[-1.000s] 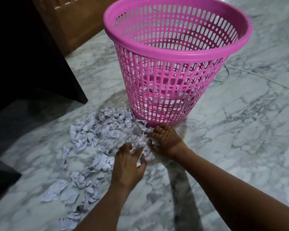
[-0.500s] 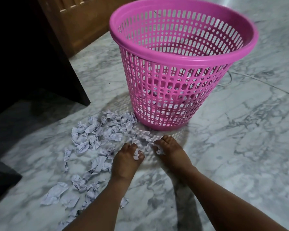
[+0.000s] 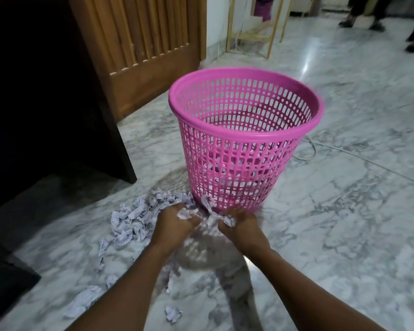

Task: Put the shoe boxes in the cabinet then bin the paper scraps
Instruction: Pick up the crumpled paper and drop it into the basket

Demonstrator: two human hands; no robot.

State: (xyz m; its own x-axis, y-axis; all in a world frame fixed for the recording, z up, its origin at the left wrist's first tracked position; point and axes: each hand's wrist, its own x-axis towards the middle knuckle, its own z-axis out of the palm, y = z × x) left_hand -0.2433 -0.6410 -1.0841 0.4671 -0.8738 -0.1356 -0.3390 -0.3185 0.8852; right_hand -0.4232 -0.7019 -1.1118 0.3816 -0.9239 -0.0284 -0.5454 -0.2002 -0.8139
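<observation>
A pink plastic lattice bin [image 3: 246,133] stands upright on the marble floor. Crumpled white paper scraps [image 3: 132,218] lie in a heap just left of its base, with more scattered toward me. My left hand [image 3: 175,223] grips a bunch of scraps, fingers curled round them, right in front of the bin's foot. Beside it my right hand [image 3: 239,224] also grips scraps, and loose pieces hang between the two hands. A few scraps show through the bin's wall at the bottom. No shoe boxes are in view.
A dark cabinet side [image 3: 46,103] fills the left, with a slatted wooden door [image 3: 144,48] behind it. A pale cord [image 3: 308,151] curls on the floor right of the bin. A wooden frame [image 3: 253,34] and a person's feet [image 3: 373,25] are at the far back.
Both hands have closed on scraps and lifted them slightly off the floor toward the bin. The camera has tilted up, showing more of the room.
</observation>
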